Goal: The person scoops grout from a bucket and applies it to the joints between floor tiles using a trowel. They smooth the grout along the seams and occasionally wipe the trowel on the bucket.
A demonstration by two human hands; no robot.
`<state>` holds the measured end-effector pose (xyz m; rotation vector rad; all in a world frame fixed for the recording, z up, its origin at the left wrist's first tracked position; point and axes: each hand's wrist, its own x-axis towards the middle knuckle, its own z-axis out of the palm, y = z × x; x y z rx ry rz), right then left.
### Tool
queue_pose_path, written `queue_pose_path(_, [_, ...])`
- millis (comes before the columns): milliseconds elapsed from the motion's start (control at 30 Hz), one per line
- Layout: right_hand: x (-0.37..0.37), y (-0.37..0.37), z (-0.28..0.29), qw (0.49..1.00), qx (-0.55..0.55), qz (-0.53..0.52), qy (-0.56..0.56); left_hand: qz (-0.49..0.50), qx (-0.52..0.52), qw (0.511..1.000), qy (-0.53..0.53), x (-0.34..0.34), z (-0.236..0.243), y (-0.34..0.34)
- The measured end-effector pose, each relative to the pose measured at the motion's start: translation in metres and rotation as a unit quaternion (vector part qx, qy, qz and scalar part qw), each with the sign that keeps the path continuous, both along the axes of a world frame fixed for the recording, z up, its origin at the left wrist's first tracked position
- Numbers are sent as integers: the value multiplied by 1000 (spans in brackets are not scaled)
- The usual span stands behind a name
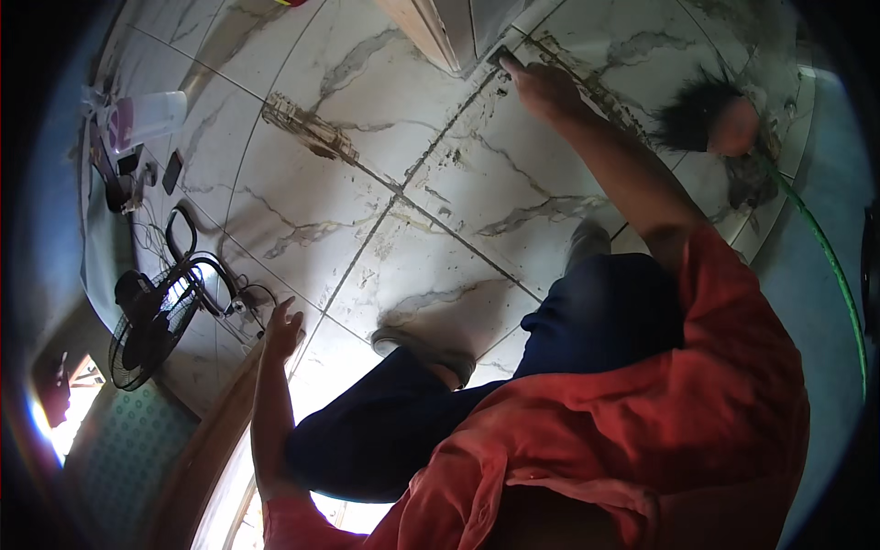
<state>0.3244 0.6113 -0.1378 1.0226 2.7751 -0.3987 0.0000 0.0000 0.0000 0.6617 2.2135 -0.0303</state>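
- The left hand [282, 330] hangs with fingers loosely parted, seemingly empty, near the black fan [151, 330].
- Brown smears [310, 126] mark the floor tiles [541, 151] and the dark joint [451, 126] ahead of the crouching person.
- Farther out, the right hand [548, 90] is closed on a small dark piece [501, 57], held low at the joint beside the corner post [449, 50]; its kind cannot be told.
- The step looks like scraping or wiping the joint; the next move likely calls for steady pressure along it.
- No writing is readable, even on the clear tub [151, 119].
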Motion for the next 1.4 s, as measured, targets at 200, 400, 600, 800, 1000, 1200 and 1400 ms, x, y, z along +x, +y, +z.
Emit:
queue_pose_path(200, [24,-15,22,997,-43,7,-62,30,11,999,8,6,14,17])
queue_pose_path(400, [0,13,15,998,-24,-32,-40,58,-46,997,-38,12,9,30])
queue_pose_path(600, [34,0,4,998,-52,-16,-38,43,4,999,-21,7,7,17])
queue_pose_path(800, [37,13,40,899,-344,-231,140,60,-32,997,-41,16,3,24])
queue_pose_path(1000, [64,26,30,688,-587,-348,246,68,-39,996,-43,15,5,31])
queue_pose_path(1200, [59,42,-4,967,-135,-81,201,39,-13,998,-44,12,-3,31])
queue_pose_path(1400, [27,24,-14,994,81,-8,71,63,-3,997,-39,14,2,32])
